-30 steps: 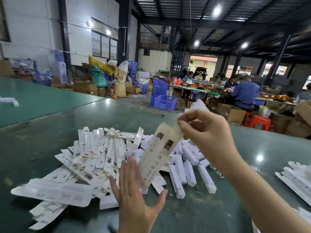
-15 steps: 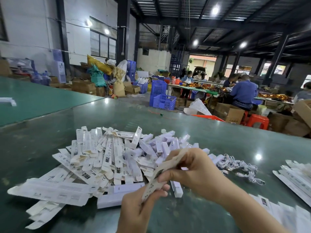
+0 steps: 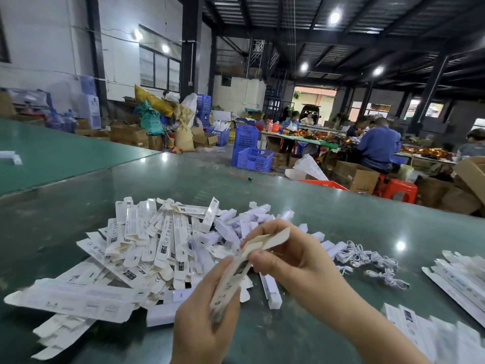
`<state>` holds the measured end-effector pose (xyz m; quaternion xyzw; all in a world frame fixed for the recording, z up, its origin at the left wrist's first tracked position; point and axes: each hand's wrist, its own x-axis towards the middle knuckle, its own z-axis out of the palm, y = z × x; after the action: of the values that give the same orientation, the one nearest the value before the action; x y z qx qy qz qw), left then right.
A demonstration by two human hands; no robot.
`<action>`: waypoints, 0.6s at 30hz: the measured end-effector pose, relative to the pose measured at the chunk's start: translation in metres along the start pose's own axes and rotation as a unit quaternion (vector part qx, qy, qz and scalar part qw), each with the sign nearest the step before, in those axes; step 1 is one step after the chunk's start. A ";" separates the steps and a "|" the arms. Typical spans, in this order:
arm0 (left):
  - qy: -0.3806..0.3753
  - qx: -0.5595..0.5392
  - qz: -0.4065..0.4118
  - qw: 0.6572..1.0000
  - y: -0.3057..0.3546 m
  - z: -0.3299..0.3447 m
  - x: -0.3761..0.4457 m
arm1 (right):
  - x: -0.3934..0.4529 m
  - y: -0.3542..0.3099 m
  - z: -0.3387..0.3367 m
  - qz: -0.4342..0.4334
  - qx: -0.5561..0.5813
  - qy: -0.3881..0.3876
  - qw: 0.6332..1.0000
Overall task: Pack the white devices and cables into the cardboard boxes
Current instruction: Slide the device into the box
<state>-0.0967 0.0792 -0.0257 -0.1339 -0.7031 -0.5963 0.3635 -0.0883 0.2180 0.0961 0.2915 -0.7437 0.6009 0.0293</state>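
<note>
glossy green surface (image 3: 341, 219) carries a heap of flat white cardboard boxes (image 3: 147, 248); above it the left hand (image 3: 207, 316) and right hand (image 3: 296, 261) each pinch one long flattened white cardboard box (image 3: 244, 266), grip clamped.

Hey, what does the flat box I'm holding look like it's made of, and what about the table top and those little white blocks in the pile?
The flat box looks like thin printed card: white outside, raw beige on the flap. The table top seems a smooth green sheet with a gloss, since it mirrors the ceiling lamps; the exact material is unclear. The white blocks look like hard moulded plastic, with crisp edges and a slight sheen.
</note>
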 end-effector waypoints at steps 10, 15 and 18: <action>0.037 -0.083 0.071 0.993 0.020 -0.005 0.004 | -0.012 0.005 0.012 -0.004 0.020 -0.069 0.997; 0.036 -0.119 0.061 0.990 0.035 -0.006 0.006 | -0.007 -0.002 0.010 -0.049 -0.029 -0.064 0.996; 0.043 -0.128 0.063 0.989 0.042 -0.006 0.009 | -0.005 -0.003 0.009 -0.053 -0.023 -0.071 0.996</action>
<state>-0.0746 0.0819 0.0111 -0.1980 -0.5951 -0.6620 0.4103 -0.0800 0.2116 0.0948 0.3722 -0.7408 0.5590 0.0148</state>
